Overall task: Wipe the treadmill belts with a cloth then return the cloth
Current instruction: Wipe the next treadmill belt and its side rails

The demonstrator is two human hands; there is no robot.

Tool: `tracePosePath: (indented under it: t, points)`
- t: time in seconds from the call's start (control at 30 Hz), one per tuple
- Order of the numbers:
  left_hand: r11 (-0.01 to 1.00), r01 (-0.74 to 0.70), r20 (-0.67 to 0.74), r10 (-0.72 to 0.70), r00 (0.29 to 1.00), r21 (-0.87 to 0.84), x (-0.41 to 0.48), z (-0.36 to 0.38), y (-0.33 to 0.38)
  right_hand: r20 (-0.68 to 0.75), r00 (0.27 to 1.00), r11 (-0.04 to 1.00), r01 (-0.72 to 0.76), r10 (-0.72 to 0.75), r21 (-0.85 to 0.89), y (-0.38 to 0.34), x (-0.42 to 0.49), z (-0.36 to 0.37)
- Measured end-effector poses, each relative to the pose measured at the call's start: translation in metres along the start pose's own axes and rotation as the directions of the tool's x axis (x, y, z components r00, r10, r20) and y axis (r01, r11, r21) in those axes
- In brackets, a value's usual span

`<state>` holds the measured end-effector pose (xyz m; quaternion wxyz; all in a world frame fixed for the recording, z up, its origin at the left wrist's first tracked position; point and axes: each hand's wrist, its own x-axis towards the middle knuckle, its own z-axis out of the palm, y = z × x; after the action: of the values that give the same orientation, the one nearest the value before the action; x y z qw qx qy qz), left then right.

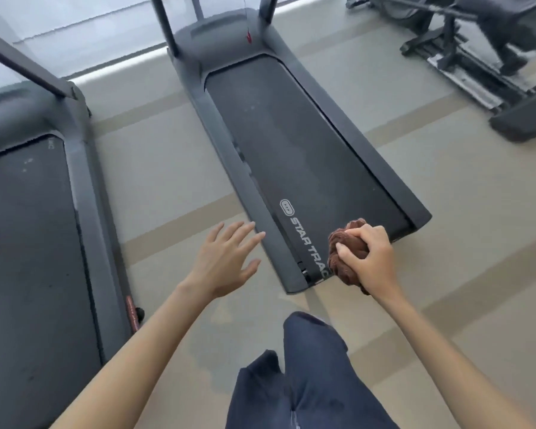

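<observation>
Your right hand gripped the bunched brown cloth over the near end of the middle treadmill's belt, while your left hand hovered with fingers spread beside its side rail.

Grey-beige floor crossed by tan stripes. A pale, daylit window runs along the far side. A dark exercise machine stands far right.
</observation>
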<state>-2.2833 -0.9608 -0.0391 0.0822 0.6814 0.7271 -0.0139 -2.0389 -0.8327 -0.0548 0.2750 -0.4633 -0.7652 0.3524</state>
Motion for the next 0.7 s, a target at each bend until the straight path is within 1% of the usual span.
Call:
tracePosePath:
  t: [0.07, 0.23, 0.37, 0.43, 0.47, 0.53, 0.7]
  points:
    - [0.996, -0.085, 0.026, 0.085, 0.996, 0.008, 0.019, 0.006, -0.003, -0.048, 0.998, 0.998, -0.042, 0.040, -0.036, 0.006, -0.007, 0.002]
    - [0.958, -0.287, 0.080, 0.286, 0.955, 0.008, 0.078, 0.022, -0.015, -0.103, 0.971, 0.973, -0.221, 0.214, -0.061, 0.025, 0.005, 0.021]
    - [0.923, -0.384, 0.112, 0.380, 0.918, 0.018, 0.128, 0.023, -0.032, -0.140, 0.953, 0.959, -0.278, 0.267, -0.061, 0.038, 0.038, 0.045]
    - [0.895, -0.445, 0.158, 0.437, 0.885, 0.017, 0.150, 0.022, -0.044, -0.184, 0.939, 0.950, -0.305, 0.290, -0.060, 0.043, 0.056, 0.057]
    - [0.882, -0.471, 0.189, 0.459, 0.868, 0.022, 0.161, 0.021, -0.051, -0.209, 0.927, 0.942, -0.330, 0.312, -0.057, 0.046, 0.062, 0.064]
    - [0.868, -0.495, 0.203, 0.479, 0.854, 0.037, 0.183, 0.022, -0.068, -0.240, 0.908, 0.931, -0.364, 0.343, -0.044, 0.052, 0.078, 0.075]
    - [0.846, -0.530, 0.252, 0.502, 0.828, 0.056, 0.234, 0.041, -0.100, -0.275, 0.891, 0.919, -0.389, 0.361, -0.054, 0.072, 0.107, 0.104]
